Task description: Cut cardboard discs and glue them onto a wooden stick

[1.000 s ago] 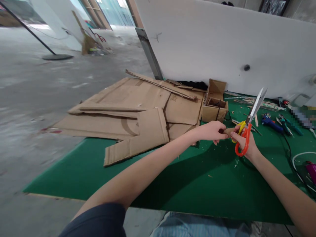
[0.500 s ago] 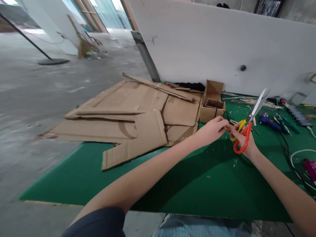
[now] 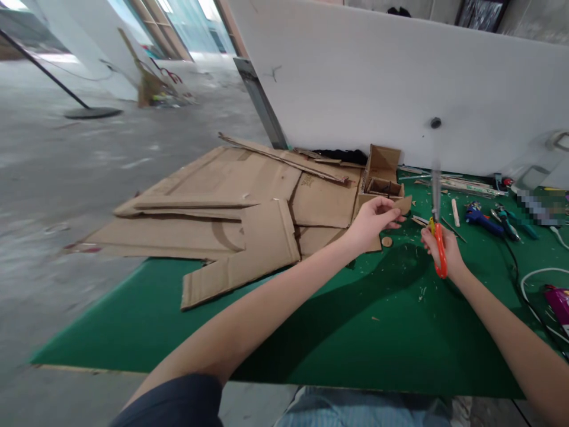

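A workshop: hand tools (image 3: 485, 221), green worktop (image 3: 400, 350), concrete floor (image 3: 57, 178)

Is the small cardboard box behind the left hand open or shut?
Open: the cardboard box has its flap standing up; the inside shows.

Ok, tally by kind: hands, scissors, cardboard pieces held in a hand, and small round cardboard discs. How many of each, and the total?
Hands: 2, left hand and right hand
Scissors: 1
Held cardboard piece: 1
Cardboard disc: 1
Total: 5
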A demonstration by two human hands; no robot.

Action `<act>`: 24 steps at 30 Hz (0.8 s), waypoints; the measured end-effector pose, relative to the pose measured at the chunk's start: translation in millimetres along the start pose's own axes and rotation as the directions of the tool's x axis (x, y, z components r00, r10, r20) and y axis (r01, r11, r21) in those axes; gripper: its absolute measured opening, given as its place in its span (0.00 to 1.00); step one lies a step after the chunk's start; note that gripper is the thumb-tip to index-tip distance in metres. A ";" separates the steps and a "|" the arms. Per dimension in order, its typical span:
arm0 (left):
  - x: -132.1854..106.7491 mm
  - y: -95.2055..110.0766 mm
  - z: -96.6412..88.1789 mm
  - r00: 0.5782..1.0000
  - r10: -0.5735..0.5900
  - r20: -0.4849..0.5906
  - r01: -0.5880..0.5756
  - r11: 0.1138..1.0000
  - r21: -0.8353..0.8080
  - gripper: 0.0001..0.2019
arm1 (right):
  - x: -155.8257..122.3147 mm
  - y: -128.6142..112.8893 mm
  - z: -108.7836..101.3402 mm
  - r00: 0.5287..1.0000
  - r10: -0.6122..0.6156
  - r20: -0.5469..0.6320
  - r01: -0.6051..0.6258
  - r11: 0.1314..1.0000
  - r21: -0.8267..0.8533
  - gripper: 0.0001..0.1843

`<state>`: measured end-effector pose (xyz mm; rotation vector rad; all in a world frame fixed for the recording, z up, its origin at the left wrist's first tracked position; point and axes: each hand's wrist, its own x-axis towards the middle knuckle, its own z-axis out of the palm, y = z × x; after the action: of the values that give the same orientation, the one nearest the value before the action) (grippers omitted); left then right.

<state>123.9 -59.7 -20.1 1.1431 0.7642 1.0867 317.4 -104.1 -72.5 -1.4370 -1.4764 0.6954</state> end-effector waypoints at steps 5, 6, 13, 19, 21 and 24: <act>-4.1 26.6 2.4 0.996 0.039 -0.074 -0.051 0.985 -0.166 0.09 | 4.1 1.5 -12.8 0.984 -0.095 0.150 0.140 0.934 -0.328 0.17; -5.2 30.7 2.5 0.995 0.060 -0.079 -0.072 0.983 -0.168 0.09 | 4.1 1.0 -13.3 0.982 -0.102 0.161 0.153 0.924 -0.349 0.17; -7.6 39.9 1.5 0.992 0.095 -0.079 -0.110 0.972 -0.209 0.10 | -4.6 -3.5 -8.4 0.973 -0.081 0.214 0.150 0.931 -0.332 0.17; -7.0 34.8 1.5 0.999 0.028 -0.020 -0.031 0.982 -0.187 0.09 | -8.2 -7.2 -2.8 0.972 -0.088 0.216 0.155 0.936 -0.317 0.19; -6.5 32.0 1.0 1.000 0.012 -0.004 -0.012 0.981 -0.193 0.10 | -8.1 -7.4 -1.7 0.977 -0.098 0.192 0.154 0.939 -0.306 0.19; -5.4 29.1 0.1 1.000 0.006 0.020 -0.002 0.981 -0.192 0.12 | -8.0 -7.0 -1.3 0.978 -0.099 0.181 0.151 0.943 -0.298 0.19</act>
<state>114.3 -63.6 7.6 0.9902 0.6262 1.1249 314.5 -113.2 -67.6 -1.5304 -1.8544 0.5285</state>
